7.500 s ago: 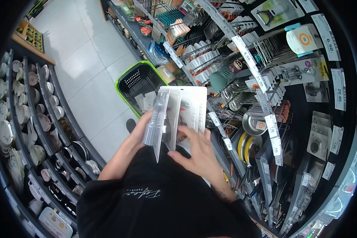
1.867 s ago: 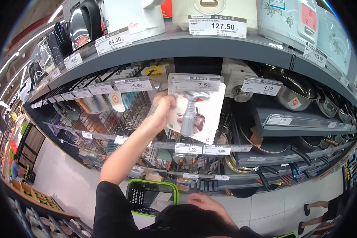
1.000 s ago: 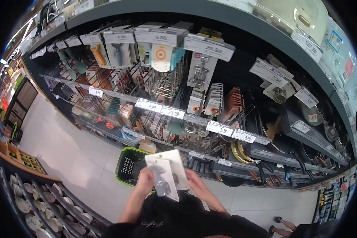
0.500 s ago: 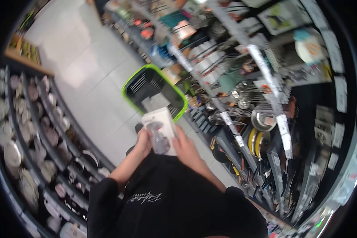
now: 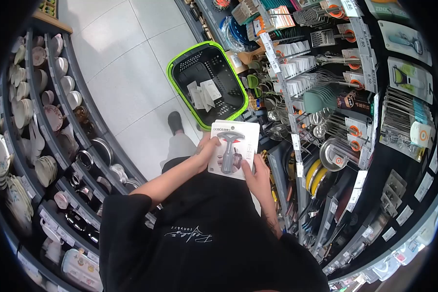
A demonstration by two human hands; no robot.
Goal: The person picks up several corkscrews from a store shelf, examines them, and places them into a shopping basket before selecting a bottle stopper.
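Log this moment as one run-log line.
left hand: holds carded tool pack | right hand: holds pack | green basket: on floor

A person in a black shirt is standing in a shop aisle, holding a white carded package (image 5: 233, 149) with a grey T-handled tool between both hands. The left hand (image 5: 205, 150) is gripping its left edge and the right hand (image 5: 258, 176) its lower right corner. A green-rimmed black shopping basket (image 5: 180, 53) holding white packages is sitting on the tiled floor just beyond, beside hanging kitchen utensils (image 5: 326, 97).
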